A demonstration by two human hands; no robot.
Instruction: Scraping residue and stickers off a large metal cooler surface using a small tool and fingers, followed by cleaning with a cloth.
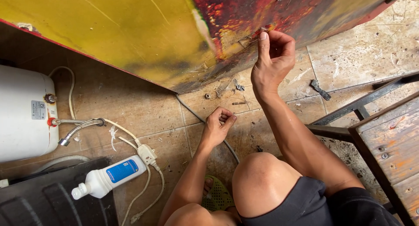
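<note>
Right hand (273, 56): fingertips pinch a small fastener, too small to identify, at the lower edge of the yellow-red metal panel (144, 34). Left hand (218, 128): curled loosely above the tiled floor (144, 117), contents indeterminate. Fitting appears unfinished; loose screws (239, 103) remain on the floor

1. The right hand (273, 62) is raised well ahead of the body, its forearm running up from the lower right, the wrist bent slightly
2. Its fingers are curled inward, the thumb (263, 45) standing straight up against them in a pinching grip; whether anything sits between them cannot be told
3. The left hand (218, 126) hangs lower and nearer, its forearm rising from the bottom middle
4. Its fingers are loosely folded into the palm, the thumb lying across the top
5. A bare bent knee sits between and below the two arms
</note>
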